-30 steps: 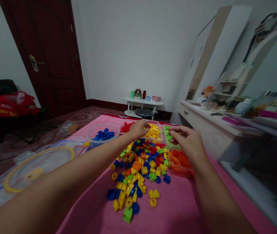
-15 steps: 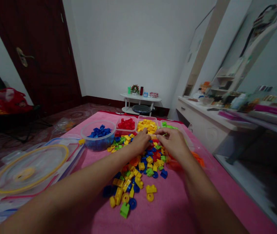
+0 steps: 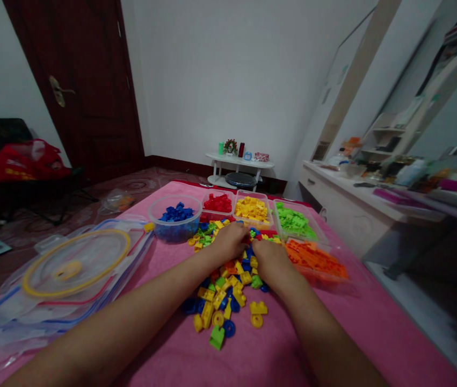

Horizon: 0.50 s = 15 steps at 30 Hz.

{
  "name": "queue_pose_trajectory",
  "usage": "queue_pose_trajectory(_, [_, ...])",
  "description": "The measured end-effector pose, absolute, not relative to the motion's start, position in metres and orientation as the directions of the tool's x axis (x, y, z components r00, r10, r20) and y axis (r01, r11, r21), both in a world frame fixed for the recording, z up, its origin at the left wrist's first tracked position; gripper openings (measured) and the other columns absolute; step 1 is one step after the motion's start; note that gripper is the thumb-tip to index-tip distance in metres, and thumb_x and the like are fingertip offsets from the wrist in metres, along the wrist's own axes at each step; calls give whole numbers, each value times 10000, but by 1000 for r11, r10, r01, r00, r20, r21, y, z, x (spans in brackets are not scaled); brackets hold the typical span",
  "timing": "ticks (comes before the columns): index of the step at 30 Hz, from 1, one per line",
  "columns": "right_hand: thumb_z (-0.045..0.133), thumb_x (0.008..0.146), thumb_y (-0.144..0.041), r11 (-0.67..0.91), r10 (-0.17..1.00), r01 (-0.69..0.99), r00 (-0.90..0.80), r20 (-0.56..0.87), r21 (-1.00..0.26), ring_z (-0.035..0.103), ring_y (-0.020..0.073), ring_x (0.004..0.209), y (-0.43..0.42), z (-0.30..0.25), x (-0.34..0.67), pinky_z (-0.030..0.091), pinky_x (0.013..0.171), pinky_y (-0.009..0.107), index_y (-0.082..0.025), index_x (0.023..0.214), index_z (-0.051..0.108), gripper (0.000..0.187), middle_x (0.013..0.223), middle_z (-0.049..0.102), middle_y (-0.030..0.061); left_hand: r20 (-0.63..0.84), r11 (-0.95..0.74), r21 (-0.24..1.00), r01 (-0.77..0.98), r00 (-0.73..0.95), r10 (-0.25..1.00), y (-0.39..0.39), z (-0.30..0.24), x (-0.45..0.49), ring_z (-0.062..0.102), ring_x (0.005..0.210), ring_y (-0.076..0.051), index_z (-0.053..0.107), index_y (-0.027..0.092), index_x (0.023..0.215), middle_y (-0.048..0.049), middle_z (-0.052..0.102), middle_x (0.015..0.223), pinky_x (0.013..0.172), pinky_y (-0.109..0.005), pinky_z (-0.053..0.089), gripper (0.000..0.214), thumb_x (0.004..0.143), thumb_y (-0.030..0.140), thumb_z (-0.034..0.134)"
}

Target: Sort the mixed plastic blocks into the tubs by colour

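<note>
A mixed heap of plastic building blocks [image 3: 236, 293] in yellow, blue, green, red and orange spreads over the pink cloth. My left hand [image 3: 231, 239] reaches into the far part of this heap, its fingers curled; what they hold, if anything, is hidden. Close to its right, my right hand [image 3: 269, 259] is bent down over the blocks. Its fingers are curled inward and mostly out of sight, so any block in them cannot be made out. A narrow gap with blue and yellow blocks separates the hands.
Behind the heap stand a round tub [image 3: 158, 228] of blue blocks and boxes of red [image 3: 217, 203], yellow [image 3: 252, 209] and green blocks [image 3: 295, 221]. Orange pieces [image 3: 314, 259] fill a box at right. Stacked clear lids [image 3: 91, 269] lie left. A white dresser [image 3: 345, 193] stands right.
Both hands have come down and back from beside the yellow box into the heap. My right hand has turned, its fingers now curled under. The view has shifted slightly left.
</note>
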State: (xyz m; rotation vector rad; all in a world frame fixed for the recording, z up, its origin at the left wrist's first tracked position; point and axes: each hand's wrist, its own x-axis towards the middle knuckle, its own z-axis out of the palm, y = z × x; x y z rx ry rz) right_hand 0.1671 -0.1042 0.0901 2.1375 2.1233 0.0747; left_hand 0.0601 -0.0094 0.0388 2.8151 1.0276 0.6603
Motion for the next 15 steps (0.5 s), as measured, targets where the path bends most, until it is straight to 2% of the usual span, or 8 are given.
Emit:
queue_pose_trajectory(2, [404, 817, -24, -23, 999, 991, 29, -43, 129, 645, 276, 960, -103, 87, 166, 465, 755, 351, -125, 1103, 615, 370, 1040, 667, 188, 393, -782, 238, 577, 679, 620, -13, 37, 56, 578, 886, -223, 674, 165, 884, -84, 641, 884, 753, -306, 444, 173, 739, 202, 586])
queue_pose_trajectory(4, [449, 811, -60, -22, 1000, 993, 24, -12, 119, 646, 273, 944, -101, 86, 171, 459, 740, 342, -136, 1083, 620, 330, 1024, 673, 181, 430, -766, 337, 547, 635, 642, -16, 35, 54, 578, 873, -219, 677, 166, 858, -76, 650, 868, 747, -301, 438, 162, 735, 254, 621])
queue_pose_trajectory(7, [551, 763, -138, -24, 996, 998, 18, 91, 64, 644, 265, 907, -97, 88, 183, 445, 707, 321, -164, 1028, 632, 279, 971, 686, 147, 446, -635, 656, 409, 469, 762, -17, 32, 51, 591, 794, -183, 675, 166, 886, -53, 662, 826, 725, -279, 443, 220, 742, 329, 640])
queue_pose_trajectory(9, [592, 737, -188, -14, 983, 999, 20, 185, -33, 642, 251, 865, -94, 91, 190, 436, 683, 310, -192, 969, 645, 238, 916, 693, 107, 345, -433, 879, 199, 360, 867, -17, 35, 49, 598, 720, -147, 656, 156, 911, -41, 658, 789, 648, -236, 447, 236, 764, 338, 621])
queue_pose_trajectory(10, [599, 731, -203, 10, 972, 995, 14, 233, -102, 639, 237, 838, -92, 92, 192, 434, 674, 304, -200, 924, 654, 201, 883, 695, 86, 253, -293, 954, 70, 339, 906, -17, 38, 48, 602, 689, -132, 643, 152, 917, -37, 652, 776, 594, -209, 439, 240, 775, 343, 611])
queue_pose_trajectory(12, [592, 725, -200, 100, 942, 959, -6, 336, -264, 631, 202, 785, -87, 92, 193, 438, 672, 291, -204, 843, 668, 140, 840, 695, 54, 22, 43, 986, -161, 379, 925, -17, 44, 46, 609, 637, -107, 617, 147, 911, -36, 640, 762, 501, -162, 411, 249, 795, 366, 594])
queue_pose_trajectory(15, [570, 717, -183, 259, 899, 803, 3, 438, -536, 629, 161, 734, -81, 87, 187, 470, 662, 272, -196, 848, 670, 165, 867, 696, 38, -236, 460, 833, -307, 555, 798, -17, 54, 43, 626, 593, -106, 593, 137, 909, -49, 634, 741, 448, -143, 433, 300, 834, 424, 544])
